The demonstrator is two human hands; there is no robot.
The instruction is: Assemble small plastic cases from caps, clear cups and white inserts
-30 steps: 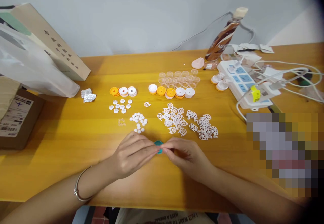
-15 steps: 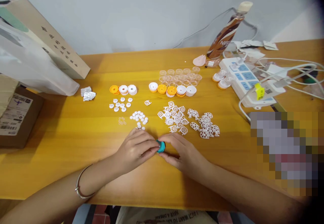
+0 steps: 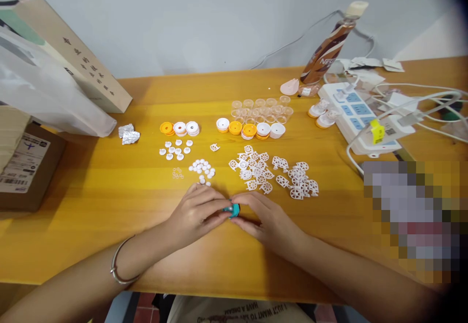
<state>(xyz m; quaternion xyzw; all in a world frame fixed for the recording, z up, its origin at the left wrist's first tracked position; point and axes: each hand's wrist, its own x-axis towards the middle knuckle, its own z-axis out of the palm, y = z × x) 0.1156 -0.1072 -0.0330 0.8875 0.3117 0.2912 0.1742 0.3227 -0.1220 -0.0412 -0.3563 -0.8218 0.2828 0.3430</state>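
Although it's upside down from up here, print on my shirt (image 3: 219, 308) reads "I JUST WANT TO…" & "HAVE A DREAM"; rest illegible. Next out, over the near half of the bench (image 3: 219, 259): small teal part (image 3: 235, 210), between my fingertips. L hand (image 3: 195, 213) pinches its left side, thumb + fingers; R hand (image 3: 268, 220) curls round the right side, thumb nearer me, fingers beyond, pinching the rim. Can't tell if it touches the bench.

Handling guess: light, stiff plastic, won't squash; smooth, so may slip or spin; thin edges might crack if forced. Best hold = opp. sides of rim, light pressure. No legible marking.

Just beyond: white wheel pcs (image 3: 245, 173), no writing I can make out. Carton (image 3: 50, 167), left: white label (image 3: 25, 164) w/ barcode + pen mark, text too small. Pwr strip (image 3: 341, 113), right: yellow tag (image 3: 376, 131) over it, unreadable. Tall box (image 3: 69, 45), back left: Chinese chars, too blurry to quote. Bottle (image 3: 329, 50), back right: "NES" visible, prob. Nescafé.
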